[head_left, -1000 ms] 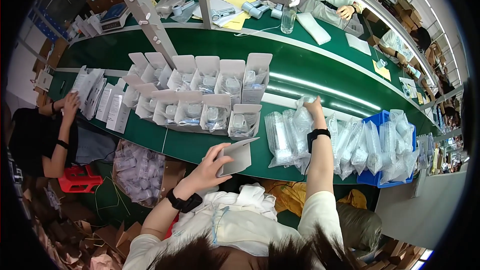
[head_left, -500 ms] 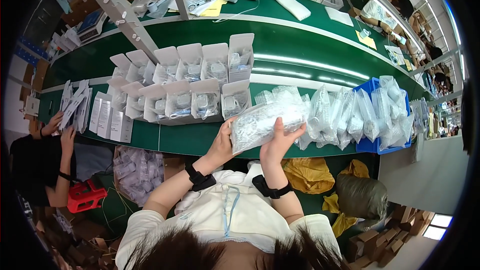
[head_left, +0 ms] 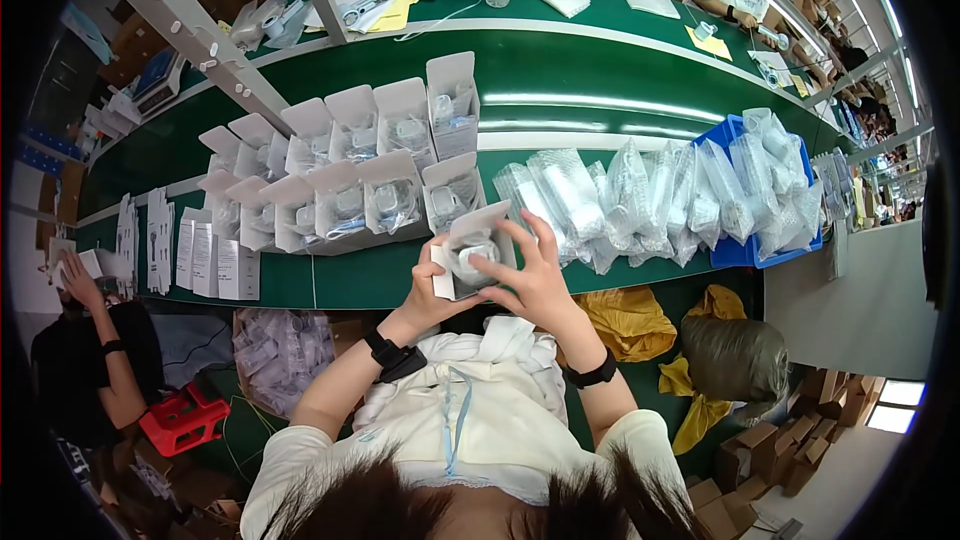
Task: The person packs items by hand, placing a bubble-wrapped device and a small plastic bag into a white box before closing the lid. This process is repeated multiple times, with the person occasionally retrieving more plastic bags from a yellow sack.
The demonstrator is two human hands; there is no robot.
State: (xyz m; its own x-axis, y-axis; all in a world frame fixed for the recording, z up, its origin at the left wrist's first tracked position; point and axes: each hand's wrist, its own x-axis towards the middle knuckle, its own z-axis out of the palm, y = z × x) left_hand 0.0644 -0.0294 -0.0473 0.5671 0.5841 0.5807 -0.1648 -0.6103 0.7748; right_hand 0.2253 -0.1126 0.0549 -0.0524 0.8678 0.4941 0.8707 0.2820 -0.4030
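Note:
A white carton with its top flap up is tilted in front of me at the table's near edge. Inside it sits a clear bubble-wrap bag with a pale, round-ended device. My left hand is closed around the carton's left side. Spread fingers of my right hand are on the other side; one fingertip presses on the bagged device, and others are near the raised flap. Just beyond, two rows of open white cartons hold similar bagged devices.
Bubble-wrapped devices lie in a row to the right, beside a full blue bin. Folded white cartons lie left, near a co-worker's hand. A slanted metal post rises at far left.
The bubble-wrapped item I held lengthwise in both hands is out of sight in that pose; an open carton with a bagged device is between my hands. My right fingers have spread.

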